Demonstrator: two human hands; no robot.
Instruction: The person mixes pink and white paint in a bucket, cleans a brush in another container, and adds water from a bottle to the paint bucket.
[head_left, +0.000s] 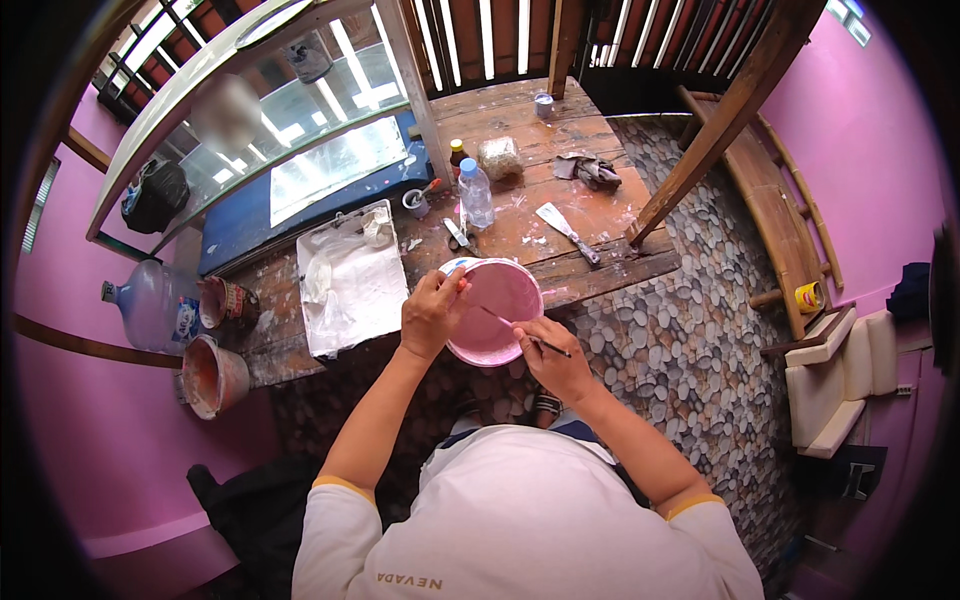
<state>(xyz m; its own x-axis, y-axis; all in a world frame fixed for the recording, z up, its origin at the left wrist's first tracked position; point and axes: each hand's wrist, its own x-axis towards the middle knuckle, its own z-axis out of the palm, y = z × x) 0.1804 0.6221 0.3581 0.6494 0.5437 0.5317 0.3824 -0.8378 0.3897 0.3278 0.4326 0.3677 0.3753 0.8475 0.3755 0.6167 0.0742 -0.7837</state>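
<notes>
My right hand (556,362) is closed around a thin paintbrush (497,318). Its slim shaft points leftward across the mouth of a pink bucket (527,290), and the dark handle end sticks out past my fingers. Over the bucket's left side is my left hand (432,315), its fingers pinched together on something small with an orange-red spot, too little of it showing to name. White and blue bits show on the bucket's rim just beyond those fingers. The bucket is at the near edge of the wooden table (540,190), and its inside looks pink.
On the table are a white-smeared tray (350,285), scissors (458,236), a water bottle (476,195), a small cup (415,203), a putty knife (567,233) and a crumpled cloth (588,171). A glass cabinet (270,130) stands back left; a wooden post (715,130) rises at right.
</notes>
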